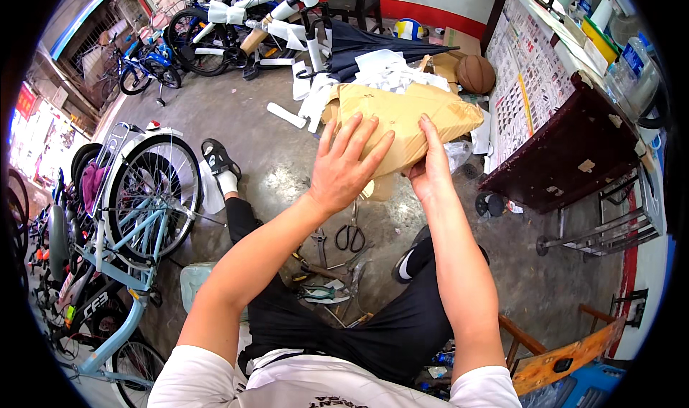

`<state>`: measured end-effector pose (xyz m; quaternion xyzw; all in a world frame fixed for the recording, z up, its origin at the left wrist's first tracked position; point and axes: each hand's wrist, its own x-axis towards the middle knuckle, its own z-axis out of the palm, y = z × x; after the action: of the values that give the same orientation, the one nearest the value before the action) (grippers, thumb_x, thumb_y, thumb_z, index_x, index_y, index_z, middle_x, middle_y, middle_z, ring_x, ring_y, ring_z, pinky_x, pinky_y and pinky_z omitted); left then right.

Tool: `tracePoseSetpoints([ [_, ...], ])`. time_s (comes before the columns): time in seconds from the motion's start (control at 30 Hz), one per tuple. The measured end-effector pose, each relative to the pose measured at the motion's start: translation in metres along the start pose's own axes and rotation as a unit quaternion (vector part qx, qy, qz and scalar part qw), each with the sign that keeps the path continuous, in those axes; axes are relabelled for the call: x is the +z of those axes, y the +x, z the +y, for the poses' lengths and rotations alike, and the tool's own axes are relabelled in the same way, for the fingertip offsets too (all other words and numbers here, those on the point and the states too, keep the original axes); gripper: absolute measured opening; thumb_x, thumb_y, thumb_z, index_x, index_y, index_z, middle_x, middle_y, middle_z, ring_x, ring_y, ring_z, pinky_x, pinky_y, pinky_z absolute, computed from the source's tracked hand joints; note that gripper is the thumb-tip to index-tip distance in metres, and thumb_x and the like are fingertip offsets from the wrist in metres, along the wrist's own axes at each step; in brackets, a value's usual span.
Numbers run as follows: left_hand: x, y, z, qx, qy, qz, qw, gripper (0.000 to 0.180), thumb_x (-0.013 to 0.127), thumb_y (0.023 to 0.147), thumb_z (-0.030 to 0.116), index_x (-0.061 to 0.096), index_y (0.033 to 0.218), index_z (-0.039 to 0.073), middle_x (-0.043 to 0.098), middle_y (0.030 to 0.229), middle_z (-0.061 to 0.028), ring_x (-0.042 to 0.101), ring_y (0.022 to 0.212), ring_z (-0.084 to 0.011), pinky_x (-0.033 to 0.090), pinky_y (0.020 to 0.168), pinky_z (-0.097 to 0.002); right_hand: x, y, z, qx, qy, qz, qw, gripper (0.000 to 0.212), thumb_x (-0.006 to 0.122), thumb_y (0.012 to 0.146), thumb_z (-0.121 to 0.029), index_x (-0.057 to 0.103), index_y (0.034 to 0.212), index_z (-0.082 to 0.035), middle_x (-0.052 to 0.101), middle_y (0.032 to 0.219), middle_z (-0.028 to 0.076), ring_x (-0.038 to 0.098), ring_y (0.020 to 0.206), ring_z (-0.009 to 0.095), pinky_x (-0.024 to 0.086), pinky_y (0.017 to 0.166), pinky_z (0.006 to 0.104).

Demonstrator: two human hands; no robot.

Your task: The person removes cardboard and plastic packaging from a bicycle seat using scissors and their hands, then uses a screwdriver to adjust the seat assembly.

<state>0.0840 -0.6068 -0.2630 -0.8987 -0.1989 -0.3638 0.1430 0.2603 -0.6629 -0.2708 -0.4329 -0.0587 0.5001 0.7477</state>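
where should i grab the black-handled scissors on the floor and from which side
Probably best by the black finger loops, coming down from above on the person's side. The scissors lie on the floor with the loops toward the person and the blades pointing away, so a hand would likely meet the loops first.

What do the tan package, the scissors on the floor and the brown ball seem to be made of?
Tan package: paper or thin cardboard, judging by its creases; slight sheen, so perhaps coated.
Scissors: probably metal blades, from their grey look; dark handles, plastic or coated metal.
Brown ball: likely rubber or synthetic leather; dull, with dark seams.
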Motion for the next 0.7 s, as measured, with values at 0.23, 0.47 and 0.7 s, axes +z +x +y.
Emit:
tracePoseSetpoints([
  [0.23,-0.023,0.021,-0.02,-0.03,-0.046,0.031,0.998,0.063,0.083,0.064,0.018,0.068,0.125,0.018,0.066,0.124,-0.0061,0.064,0.115,-0.0298,0.057,0.089,-0.0374,-0.006,0.001,-0.015,-0.017,-0.202,-0.046,0.978,0.07,0.06,0.092,-0.066,0.056,0.132,-0.009,0.065,0.116,0.007,0.068,0.095,0.016,0.051,0.079,0.0301],
  [0.47,-0.021,-0.002,-0.043,-0.219,-0.203,0.056,0.953,0.057,0.081,0.067,0.001,0.068,0.123,0.006,0.072,0.105,-0.0121,0.072,0.095,-0.0265,0.056,0.086,-0.0355,0.013,-0.037,-0.012,-0.425,-0.439,-0.022,0.791,0.038,0.076,0.09,-0.036,0.065,0.106,-0.002,0.064,0.077,0.007,0.063,0.065,0.016,0.05,0.06,0.0299],
  [0.7,-0.005,-0.032,-0.021,-0.538,-0.571,0.098,0.612,0.032,0.074,0.091,0.011,0.069,0.122,0.004,0.075,0.098,-0.0057,0.071,0.08,-0.0099,0.056,0.061,-0.0231,0.001,-0.063,0.019,-0.418,-0.586,-0.236,0.653,0.038,0.075,0.09,-0.02,0.054,0.062,-0.005,0.056,0.06,-0.002,0.053,0.055,0.011,0.042,0.052,0.0315],
])
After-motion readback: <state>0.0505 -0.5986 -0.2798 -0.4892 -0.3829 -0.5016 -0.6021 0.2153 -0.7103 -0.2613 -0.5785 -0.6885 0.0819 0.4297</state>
